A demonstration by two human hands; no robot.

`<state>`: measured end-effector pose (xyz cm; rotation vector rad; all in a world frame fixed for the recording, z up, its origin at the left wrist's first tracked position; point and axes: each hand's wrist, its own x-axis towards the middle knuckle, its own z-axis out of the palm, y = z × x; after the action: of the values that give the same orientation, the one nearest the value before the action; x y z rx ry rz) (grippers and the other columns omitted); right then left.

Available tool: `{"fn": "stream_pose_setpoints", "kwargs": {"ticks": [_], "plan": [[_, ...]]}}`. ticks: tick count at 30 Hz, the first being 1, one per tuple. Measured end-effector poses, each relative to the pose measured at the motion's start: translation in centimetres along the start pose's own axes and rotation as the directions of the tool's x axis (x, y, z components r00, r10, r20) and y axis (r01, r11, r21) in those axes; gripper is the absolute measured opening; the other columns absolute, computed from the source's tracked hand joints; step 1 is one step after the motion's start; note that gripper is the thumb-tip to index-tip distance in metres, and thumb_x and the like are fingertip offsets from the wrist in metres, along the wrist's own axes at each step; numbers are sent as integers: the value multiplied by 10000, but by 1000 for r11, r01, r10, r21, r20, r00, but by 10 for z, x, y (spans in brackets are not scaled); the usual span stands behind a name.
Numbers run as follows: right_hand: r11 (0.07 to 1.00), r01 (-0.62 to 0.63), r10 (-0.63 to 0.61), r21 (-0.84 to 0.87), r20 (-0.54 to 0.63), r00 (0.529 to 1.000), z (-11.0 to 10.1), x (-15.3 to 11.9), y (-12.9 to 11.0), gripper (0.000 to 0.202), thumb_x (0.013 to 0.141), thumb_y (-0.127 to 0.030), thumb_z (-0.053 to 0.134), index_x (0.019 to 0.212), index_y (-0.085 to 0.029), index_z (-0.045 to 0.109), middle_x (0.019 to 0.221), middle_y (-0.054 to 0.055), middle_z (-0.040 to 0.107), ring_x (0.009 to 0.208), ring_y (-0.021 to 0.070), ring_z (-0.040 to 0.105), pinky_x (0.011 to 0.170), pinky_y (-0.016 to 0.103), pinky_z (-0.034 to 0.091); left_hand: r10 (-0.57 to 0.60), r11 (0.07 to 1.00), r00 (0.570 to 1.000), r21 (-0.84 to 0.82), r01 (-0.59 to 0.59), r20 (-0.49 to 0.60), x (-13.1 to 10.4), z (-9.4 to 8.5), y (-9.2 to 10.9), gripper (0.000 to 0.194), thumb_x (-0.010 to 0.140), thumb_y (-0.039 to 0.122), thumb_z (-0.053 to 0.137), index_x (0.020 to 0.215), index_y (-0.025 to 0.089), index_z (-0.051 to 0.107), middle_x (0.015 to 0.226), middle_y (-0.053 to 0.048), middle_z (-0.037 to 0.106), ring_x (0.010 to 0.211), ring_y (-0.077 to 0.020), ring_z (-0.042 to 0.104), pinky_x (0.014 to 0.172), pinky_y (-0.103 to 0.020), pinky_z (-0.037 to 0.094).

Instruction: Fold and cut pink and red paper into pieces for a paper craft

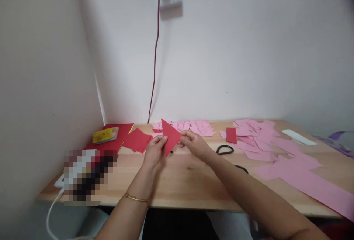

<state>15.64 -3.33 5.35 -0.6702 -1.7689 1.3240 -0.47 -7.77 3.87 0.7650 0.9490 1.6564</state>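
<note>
Between my two hands, above the wooden table, is a red paper triangle point(170, 136). My left hand point(155, 149) pinches its lower left edge between thumb and fingers. At the right corner, the fingertips of my right hand point(193, 143) are closed on the same paper. Black-handled scissors point(225, 150) lie under and beside my right forearm, partly hidden by it. Just left of my left hand are several red paper pieces point(136, 140), overlapping one another. Pink cut paper pieces point(193, 127) lie in a row behind the triangle.
Pink paper scraps point(258, 136) spread over the right side of the table point(188, 188), with a small red rectangle point(231, 135) among them. A white strip point(298, 137) lies farther right. At left, a yellow packet point(105, 135) rests on red sheets. A red cable point(155, 55) hangs down the wall.
</note>
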Motion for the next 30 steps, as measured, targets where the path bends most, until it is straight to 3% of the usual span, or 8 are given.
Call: {"fn": "stream_pose_setpoints", "kwargs": {"ticks": [5,8,12,17,23,30], "plan": [[994,25,-47,-104,-216,975,-4,7,28,264,808,-431,584,717,-192,518,639,-31,514,599,117,479,576,246,384,-90,995,991,-30,94,100,24,14,-14,252,603,282,807,698,138,623,695,-8,667,623,-102,604,638,-227,474],[984,45,-78,-172,-194,978,-11,8,41,238,816,-395,581,702,-196,519,623,-37,458,584,114,422,555,244,345,-89,996,985,19,87,145,40,16,-17,244,614,268,805,750,140,648,714,-4,672,643,-98,605,671,-226,481],[995,21,-39,-93,-189,981,-18,9,46,190,819,-378,587,761,-198,568,668,-22,502,615,122,452,585,253,373,-8,998,991,57,1,135,53,9,-23,198,639,268,788,729,143,664,708,-3,676,649,-98,603,690,-230,482],[998,55,-60,-26,-279,958,-17,12,44,175,806,-374,607,824,-202,630,801,24,609,758,157,549,712,291,442,14,995,992,100,-27,126,50,3,-28,170,656,261,775,726,146,671,734,-13,689,669,-108,615,700,-239,484],[992,-16,48,129,-252,967,-14,9,46,344,701,-347,718,997,-207,612,884,30,621,805,155,581,743,295,481,7,1000,998,-21,-6,67,46,4,-29,194,643,265,789,689,160,632,726,2,682,666,-106,620,694,-250,505],[998,41,-29,40,-267,963,-16,8,45,187,789,-377,626,800,-191,629,735,2,590,690,136,539,666,277,443,0,998,999,-56,2,33,42,7,-32,238,631,237,789,659,162,564,653,31,626,601,-86,580,613,-216,482]]}}
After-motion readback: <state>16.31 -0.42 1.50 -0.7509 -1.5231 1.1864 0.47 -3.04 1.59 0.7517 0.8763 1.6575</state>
